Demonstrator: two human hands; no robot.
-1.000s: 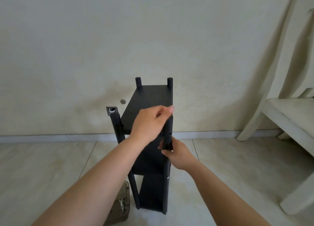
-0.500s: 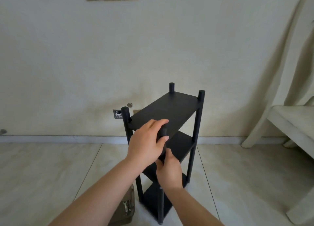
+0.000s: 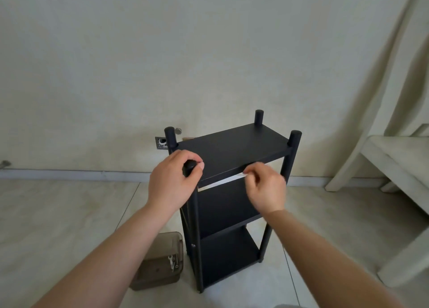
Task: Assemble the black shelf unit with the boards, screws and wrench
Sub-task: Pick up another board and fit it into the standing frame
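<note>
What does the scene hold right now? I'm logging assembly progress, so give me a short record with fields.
shelf unit: black shelf unit upright on tiled floor, three boards fitted
left hand: left hand grips the near-left post top
right hand: right hand pinches a white strip at the top board's front edge
tools: brown box left of the unit, wrench on it

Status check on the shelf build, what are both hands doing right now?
Left hand grips the near-left post top. Right hand pinches a white strip at the top board's front edge. Shelf unit upright. Brown box beside it; nothing obstructing.
</note>
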